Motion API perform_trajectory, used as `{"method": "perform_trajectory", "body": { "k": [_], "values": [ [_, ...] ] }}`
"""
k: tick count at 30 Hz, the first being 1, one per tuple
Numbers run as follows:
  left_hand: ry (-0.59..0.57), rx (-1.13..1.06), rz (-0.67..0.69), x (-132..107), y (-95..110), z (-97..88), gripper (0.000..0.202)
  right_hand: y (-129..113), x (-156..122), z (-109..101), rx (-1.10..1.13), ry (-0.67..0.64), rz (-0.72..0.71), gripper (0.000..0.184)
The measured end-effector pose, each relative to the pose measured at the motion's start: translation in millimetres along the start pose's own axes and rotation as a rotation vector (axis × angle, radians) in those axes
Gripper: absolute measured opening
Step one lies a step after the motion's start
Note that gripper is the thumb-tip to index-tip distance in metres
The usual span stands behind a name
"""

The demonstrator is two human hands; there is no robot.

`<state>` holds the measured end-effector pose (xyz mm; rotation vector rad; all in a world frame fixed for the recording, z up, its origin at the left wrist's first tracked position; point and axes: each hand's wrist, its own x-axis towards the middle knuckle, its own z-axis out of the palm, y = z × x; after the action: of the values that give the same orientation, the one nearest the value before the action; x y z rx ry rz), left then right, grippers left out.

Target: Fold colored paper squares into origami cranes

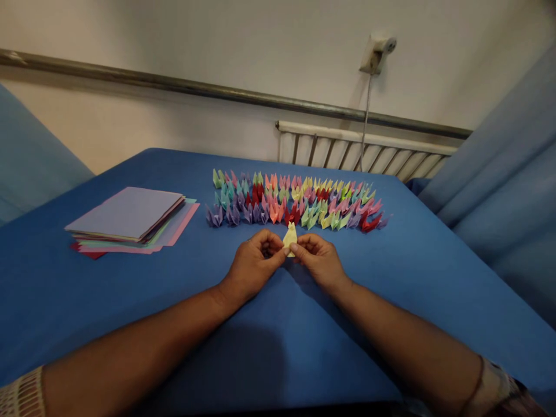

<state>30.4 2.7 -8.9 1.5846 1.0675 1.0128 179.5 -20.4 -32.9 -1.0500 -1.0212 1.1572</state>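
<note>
Pale wall at the back, dark metal pipe along it, white ribbed radiator lower right, blue curtains at both sides. Blue cloth-covered table fills most of the view. Small pale-yellow folded-paper piece is at centre, raised between the two hands, just on the near side of the multicoloured rows of small pointed folded-paper figures; can't tell if it touches the nearest red one. Left hand: grip pinching the piece's lower left edge, thumb in front, fingers curled. Right hand: grip pinching the lower right, thumb on its face, thumb tips nearly meeting. Stack of flat coloured paper sheets, lavender on top, edges uneven, sits left of the rows, well apart from the hands. Step in hand, as judged: shaping or creasing the yellow piece, which looks narrow at the top and wider below; exact fold stage too small to tell. Next move calls for light, even fingertip pressure, edges kept aligned, knuckles kept off the front row; thin paper would likely crumple under a hard squeeze.
</note>
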Motion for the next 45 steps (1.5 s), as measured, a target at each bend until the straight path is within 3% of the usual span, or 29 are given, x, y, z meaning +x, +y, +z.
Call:
{"method": "perform_trajectory", "body": {
  "k": [7,12,16,22,28,33,45],
  "values": [
    [-0.131,-0.198,-0.083,-0.1,1.4,1.0,0.041,-5.7,-0.5,-4.1,-0.023,-0.008,-0.026,0.029],
    [-0.162,-0.126,-0.097,2.7,-1.7,-1.3,0.026,-5.4,-0.6,-4.1,-0.004,-0.035,-0.021,0.029],
    [-0.165,-0.077,-0.114,4.8,-3.6,-2.6,0.029,-3.2,0.1,-3.1,-0.025,-0.062,-0.050,0.029],
    [-0.222,-0.033,-0.150,3.1,-1.7,-0.7,0.027,-4.4,4.6,-5.5,-0.008,0.000,-0.095,0.030],
    [-0.294,-0.093,-0.175,2.2,-1.3,0.1,0.028,-8.5,5.2,-9.6,-0.061,-0.008,-0.053,0.032],
    [-0.279,-0.121,-0.219,3.4,-2.8,-1.5,0.028,-8.6,3.1,-8.2,-0.057,-0.051,-0.057,0.034],
    [-0.389,-0.198,-0.222,2.0,-0.1,-1.7,0.027,-7.2,3.4,-8.4,-0.053,-0.019,-0.066,0.034]
  ]
}}
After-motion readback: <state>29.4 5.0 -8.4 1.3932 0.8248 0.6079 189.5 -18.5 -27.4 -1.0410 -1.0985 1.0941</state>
